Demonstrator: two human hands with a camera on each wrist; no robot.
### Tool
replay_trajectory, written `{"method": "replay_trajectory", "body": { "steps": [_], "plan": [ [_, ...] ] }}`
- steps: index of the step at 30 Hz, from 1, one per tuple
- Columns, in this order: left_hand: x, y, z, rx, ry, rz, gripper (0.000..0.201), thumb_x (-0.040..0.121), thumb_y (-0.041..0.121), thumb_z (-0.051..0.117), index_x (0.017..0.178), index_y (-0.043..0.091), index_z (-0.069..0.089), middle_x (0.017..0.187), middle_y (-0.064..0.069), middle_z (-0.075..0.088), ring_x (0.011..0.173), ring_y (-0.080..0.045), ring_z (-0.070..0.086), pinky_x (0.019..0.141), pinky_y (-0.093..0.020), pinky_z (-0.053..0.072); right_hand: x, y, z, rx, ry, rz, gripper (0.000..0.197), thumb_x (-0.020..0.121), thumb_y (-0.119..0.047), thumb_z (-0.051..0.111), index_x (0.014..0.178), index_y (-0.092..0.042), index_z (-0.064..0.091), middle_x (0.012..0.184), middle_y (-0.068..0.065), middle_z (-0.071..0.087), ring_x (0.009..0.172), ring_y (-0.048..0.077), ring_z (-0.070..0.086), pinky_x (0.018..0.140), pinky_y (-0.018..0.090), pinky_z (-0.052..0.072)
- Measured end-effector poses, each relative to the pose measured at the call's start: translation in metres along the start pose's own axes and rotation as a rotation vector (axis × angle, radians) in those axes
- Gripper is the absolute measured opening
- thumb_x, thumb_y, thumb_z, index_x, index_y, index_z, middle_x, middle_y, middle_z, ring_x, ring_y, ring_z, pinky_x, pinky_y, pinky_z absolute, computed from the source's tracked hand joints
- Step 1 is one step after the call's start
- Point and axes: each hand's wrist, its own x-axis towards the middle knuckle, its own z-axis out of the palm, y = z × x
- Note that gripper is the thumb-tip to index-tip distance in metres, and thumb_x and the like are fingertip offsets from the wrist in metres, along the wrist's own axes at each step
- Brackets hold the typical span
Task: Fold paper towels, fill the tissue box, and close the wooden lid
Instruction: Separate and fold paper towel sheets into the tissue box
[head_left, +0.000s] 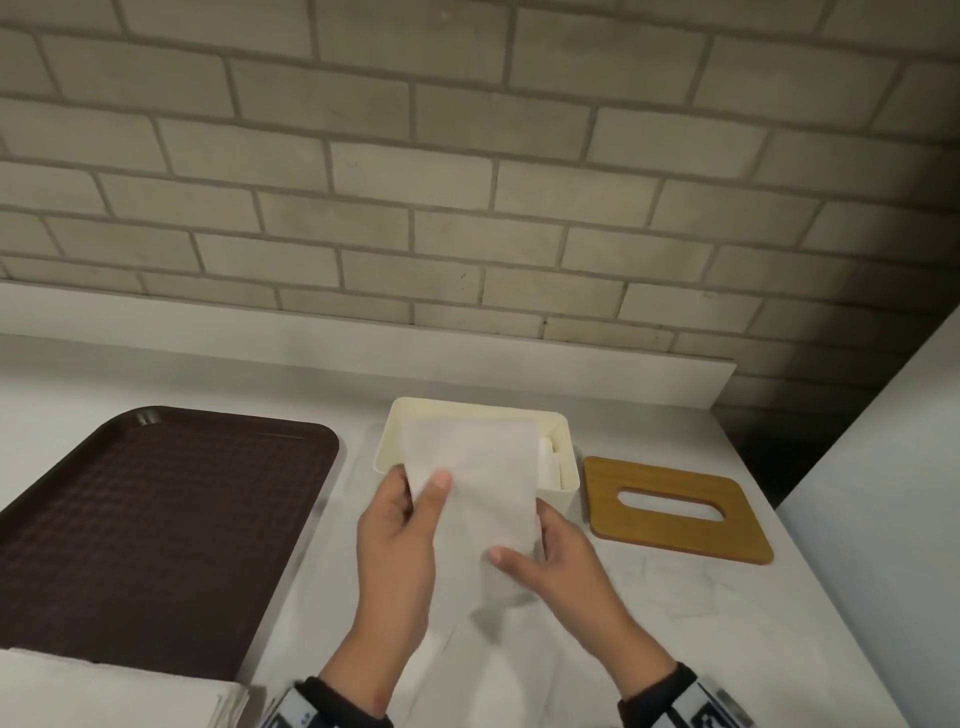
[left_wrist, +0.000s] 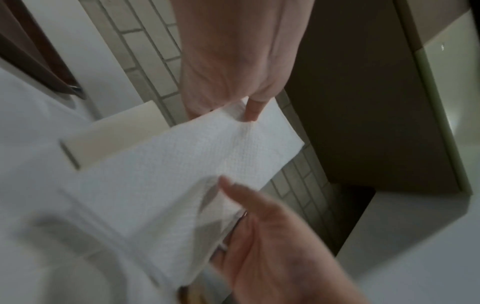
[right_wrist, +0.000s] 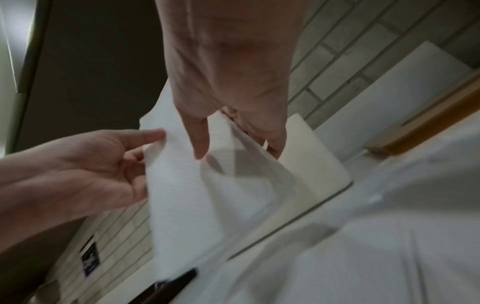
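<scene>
A folded white paper towel (head_left: 483, 483) hangs in the air just in front of the open cream tissue box (head_left: 467, 406). My left hand (head_left: 422, 493) pinches its left edge, thumb on top. At the towel's lower right corner my right hand (head_left: 522, 556) pinches it, thumb on the near face. The left wrist view shows the towel (left_wrist: 182, 164) under the left thumb, with the box (left_wrist: 111, 139) behind. From the right wrist the towel (right_wrist: 182, 195) is seen bowing between both hands. Folded white towels (head_left: 551, 457) lie inside the box. The wooden lid (head_left: 675, 506) with its slot lies flat to the box's right.
A dark brown tray (head_left: 156, 519) takes up the counter's left side. A stack of unfolded paper towels (head_left: 104, 691) sits at the near left corner. A brick-tiled wall (head_left: 467, 182) and low white ledge run behind; a white panel (head_left: 883, 519) borders the right.
</scene>
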Motion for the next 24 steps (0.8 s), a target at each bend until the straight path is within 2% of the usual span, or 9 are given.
{"method": "replay_trajectory", "body": {
  "steps": [3, 6, 9, 11, 14, 17, 19, 21, 24],
  "plan": [
    [0.023, 0.017, 0.003, -0.11, 0.093, 0.01, 0.01, 0.095, 0.012, 0.054, 0.094, 0.016, 0.064, 0.092, -0.003, 0.073, 0.087, -0.02, 0.069, 0.072, -0.032, 0.054, 0.01, -0.017, -0.019, -0.088, -0.072, 0.067, 0.042, 0.076, -0.009, 0.076, 0.113, -0.022, 0.061, 0.107, -0.009, 0.07, 0.091, 0.0, 0.066, 0.076, 0.017, 0.055],
    [0.047, 0.026, 0.004, -0.133, 0.116, 0.039, 0.015, 0.093, 0.006, 0.056, 0.102, 0.017, 0.063, 0.097, 0.0, 0.072, 0.088, -0.016, 0.068, 0.072, -0.029, 0.053, 0.03, -0.035, -0.037, 0.005, 0.059, 0.065, 0.033, 0.08, -0.002, 0.07, 0.108, -0.014, 0.059, 0.099, 0.003, 0.07, 0.08, 0.013, 0.068, 0.065, 0.025, 0.057],
    [0.068, 0.022, 0.001, -0.028, 0.182, 0.02, 0.028, 0.088, 0.001, 0.062, 0.111, 0.014, 0.054, 0.101, -0.006, 0.067, 0.089, -0.021, 0.065, 0.069, -0.032, 0.052, 0.058, -0.047, -0.051, 0.161, 0.268, 0.064, 0.034, 0.085, 0.001, 0.062, 0.115, -0.009, 0.049, 0.099, 0.011, 0.068, 0.082, 0.022, 0.066, 0.068, 0.035, 0.054],
    [0.079, 0.018, 0.001, 0.052, 0.197, -0.012, 0.033, 0.087, -0.001, 0.062, 0.112, 0.016, 0.048, 0.096, -0.003, 0.061, 0.084, -0.019, 0.065, 0.068, -0.031, 0.055, 0.077, -0.05, -0.057, 0.071, 0.339, 0.053, 0.033, 0.087, 0.0, 0.06, 0.115, -0.013, 0.047, 0.1, 0.011, 0.066, 0.085, 0.023, 0.064, 0.076, 0.04, 0.054],
    [0.094, 0.007, -0.002, 0.318, 0.16, -0.064, 0.036, 0.086, -0.004, 0.059, 0.115, 0.014, 0.048, 0.086, -0.001, 0.057, 0.072, -0.015, 0.063, 0.068, -0.036, 0.058, 0.105, -0.048, -0.058, -0.232, 0.32, 0.052, 0.035, 0.088, -0.005, 0.06, 0.118, -0.017, 0.046, 0.103, 0.015, 0.063, 0.089, 0.029, 0.063, 0.078, 0.04, 0.055],
    [0.108, -0.007, -0.005, 0.69, 0.073, -0.088, 0.041, 0.083, -0.004, 0.056, 0.119, 0.013, 0.048, 0.091, -0.007, 0.061, 0.073, -0.024, 0.064, 0.07, -0.042, 0.059, 0.126, -0.041, -0.05, -0.538, 0.266, 0.055, 0.04, 0.089, -0.005, 0.054, 0.126, -0.013, 0.044, 0.082, 0.003, 0.055, 0.074, 0.019, 0.056, 0.058, 0.022, 0.045],
    [0.115, -0.012, -0.004, 0.921, -0.003, -0.064, 0.042, 0.084, -0.001, 0.052, 0.123, 0.014, 0.047, 0.1, -0.011, 0.064, 0.079, -0.027, 0.063, 0.065, -0.036, 0.055, 0.134, -0.036, -0.044, -0.637, 0.209, 0.061, 0.043, 0.089, -0.001, 0.05, 0.129, -0.012, 0.041, 0.083, 0.003, 0.054, 0.073, 0.018, 0.053, 0.05, 0.017, 0.038],
    [0.12, -0.014, -0.002, 1.143, -0.078, -0.037, 0.044, 0.087, 0.002, 0.049, 0.129, 0.012, 0.043, 0.106, -0.013, 0.065, 0.088, -0.03, 0.063, 0.064, -0.03, 0.045, 0.138, -0.031, -0.038, -0.726, 0.162, 0.086, 0.047, 0.088, 0.003, 0.045, 0.132, -0.012, 0.038, 0.092, 0.006, 0.054, 0.078, 0.019, 0.053, 0.056, 0.02, 0.04],
    [0.127, -0.016, 0.0, 1.412, -0.164, -0.002, 0.049, 0.089, -0.002, 0.042, 0.138, 0.006, 0.037, 0.114, -0.016, 0.064, 0.104, -0.032, 0.062, 0.077, -0.035, 0.047, 0.142, -0.024, -0.032, -0.889, 0.12, 0.098, 0.054, 0.087, 0.007, 0.041, 0.137, -0.011, 0.031, 0.091, 0.009, 0.055, 0.076, 0.022, 0.055, 0.062, 0.027, 0.045]
  ]
}}
